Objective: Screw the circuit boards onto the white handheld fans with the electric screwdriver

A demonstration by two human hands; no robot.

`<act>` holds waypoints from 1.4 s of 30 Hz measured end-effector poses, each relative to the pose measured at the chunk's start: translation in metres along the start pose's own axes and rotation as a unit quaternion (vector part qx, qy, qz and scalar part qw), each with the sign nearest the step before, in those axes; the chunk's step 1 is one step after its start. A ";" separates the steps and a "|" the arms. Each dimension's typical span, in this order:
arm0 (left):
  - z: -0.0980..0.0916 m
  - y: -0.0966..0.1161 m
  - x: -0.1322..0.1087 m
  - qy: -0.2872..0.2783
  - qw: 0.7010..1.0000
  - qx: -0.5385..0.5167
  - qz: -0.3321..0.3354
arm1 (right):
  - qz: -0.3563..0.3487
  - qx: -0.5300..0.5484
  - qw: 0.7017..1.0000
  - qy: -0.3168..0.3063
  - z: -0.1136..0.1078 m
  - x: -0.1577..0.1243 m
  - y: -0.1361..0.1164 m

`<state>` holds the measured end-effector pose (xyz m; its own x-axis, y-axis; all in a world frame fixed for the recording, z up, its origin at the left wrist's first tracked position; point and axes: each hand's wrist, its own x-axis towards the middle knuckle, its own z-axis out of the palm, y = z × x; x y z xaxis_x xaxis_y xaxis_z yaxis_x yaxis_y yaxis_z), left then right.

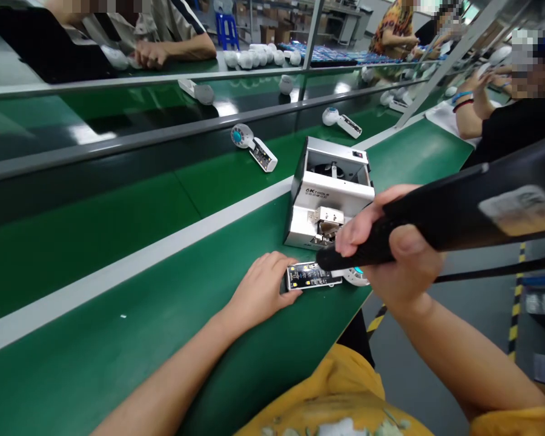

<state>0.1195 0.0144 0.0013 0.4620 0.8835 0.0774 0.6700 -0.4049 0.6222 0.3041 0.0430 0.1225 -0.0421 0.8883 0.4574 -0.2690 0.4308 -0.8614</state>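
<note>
A worker's left hand (267, 281) grips the end of a white handheld fan (307, 276), thumb along the near edge and fingers at the far one, as it lies on a green bench (172, 339) with its circuit board exposed. The right hand (397, 254) is wrapped around a black electric screwdriver (472, 209), its nose over the fan and partly hiding the fan's round head; whether it touches the board cannot be told. Just behind stands a silver machine marked "6K TOOLS" (336, 197). Beyond the bench's pale edge strip, two more fans, one nearer (263, 156) and one farther right (349, 125), lie on a green conveyor (154, 200). Across the line, a co-worker's forearm (186, 48) rests near white fan parts (254, 57).
</note>
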 end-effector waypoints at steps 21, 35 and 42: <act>0.006 -0.001 0.000 0.011 1.000 0.009 0.012 | -0.012 -0.006 1.000 -0.024 0.022 -0.006 0.044; 0.001 0.000 0.000 0.031 0.998 -0.048 0.023 | 0.010 0.045 0.998 -0.034 0.018 -0.006 0.029; 0.003 -0.005 0.001 0.158 0.983 -0.045 0.081 | -0.006 0.069 0.998 -0.012 0.017 -0.005 0.017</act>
<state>0.1183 0.0167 -0.0041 0.3457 0.8438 0.4106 0.5420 -0.5367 0.6467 0.2833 0.0430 0.1092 -0.0603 0.8782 0.4745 -0.3994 0.4144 -0.8178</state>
